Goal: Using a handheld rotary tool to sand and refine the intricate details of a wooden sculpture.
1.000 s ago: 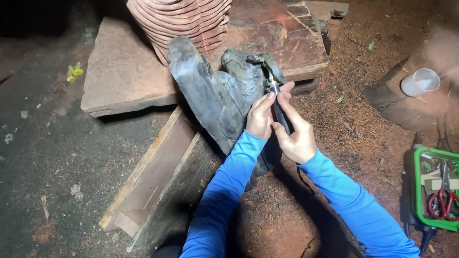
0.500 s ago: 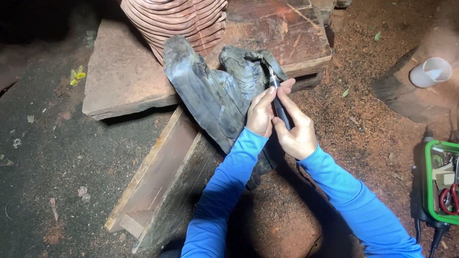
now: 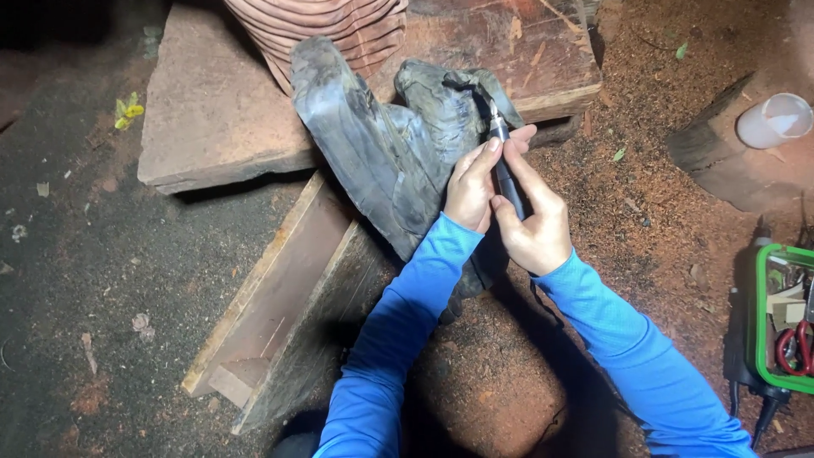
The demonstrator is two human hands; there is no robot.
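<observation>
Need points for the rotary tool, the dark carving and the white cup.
rotary tool [image 3: 506,174], head view, dark barrel between the fingers.
dark carving [image 3: 373,144], head view, broad left face.
white cup [image 3: 773,120], head view, its side wall.

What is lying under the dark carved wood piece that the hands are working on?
The dark carved piece leans on a slanted wooden plank, its top resting against a flat reddish slab. The left hand and right hand cover its lower edge, so what bears it there is hidden.

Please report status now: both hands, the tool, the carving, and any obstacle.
Right hand grips rotary tool, tip on dark wood carving. Left hand steadies tool, resting on carving. Nothing in the way.
</observation>
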